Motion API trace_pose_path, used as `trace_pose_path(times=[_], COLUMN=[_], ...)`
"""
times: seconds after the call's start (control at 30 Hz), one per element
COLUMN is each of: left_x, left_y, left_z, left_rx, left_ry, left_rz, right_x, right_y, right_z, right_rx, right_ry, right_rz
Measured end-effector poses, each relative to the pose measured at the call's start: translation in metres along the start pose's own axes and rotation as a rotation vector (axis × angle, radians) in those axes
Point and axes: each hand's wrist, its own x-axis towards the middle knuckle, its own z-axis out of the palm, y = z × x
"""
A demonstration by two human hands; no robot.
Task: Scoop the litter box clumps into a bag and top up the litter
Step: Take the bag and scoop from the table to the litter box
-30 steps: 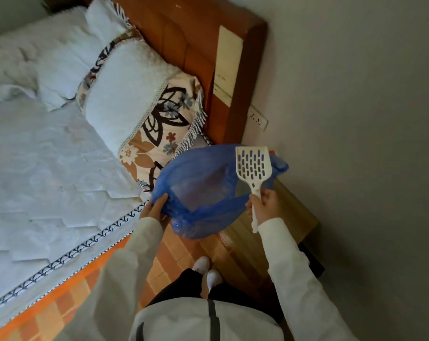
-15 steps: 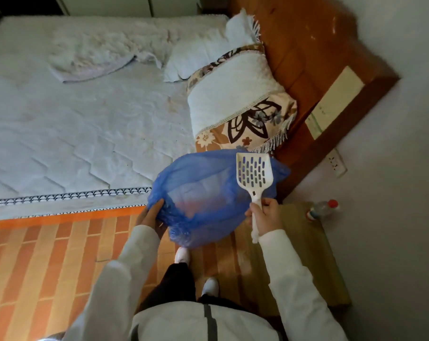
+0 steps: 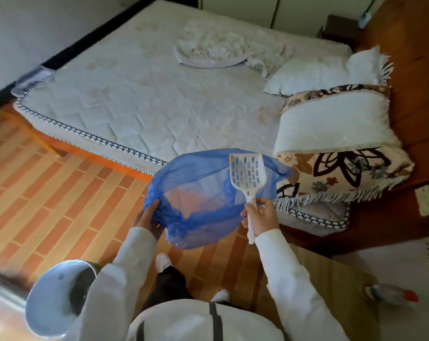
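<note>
Carrying the gear, not scooping yet — that looks like the step in hand. Left hand (image 3: pixel 150 219) grips the rim of the blue bag (image 3: pixel 208 193), held open in the air above the brick floor (image 3: pixel 61 193), near the bed (image 3: pixel 159 107). Right hand (image 3: pixel 260 216) wrapped round the handle of the white scoop (image 3: pixel 247 174), blade up and bare. No litter box to be seen for sure — maybe the round white tub (image 3: pixel 53 299) low on the left. Next: find the box, crouch by it, dip the scoop in.
</note>
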Motion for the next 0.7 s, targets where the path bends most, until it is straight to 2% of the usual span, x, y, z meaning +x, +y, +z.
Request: trace_pose_path(times=[0.7], left_x=[0.093], left_y=[0.230], left_z=[-0.138], left_rx=[-0.298], left_ry=[0.247], left_rz=[0.273], right_x=[0.041], right_y=[-0.098], right_z=[0.335], right_rx=[-0.134], right_ry=[-0.373], right_rz=[-0.161])
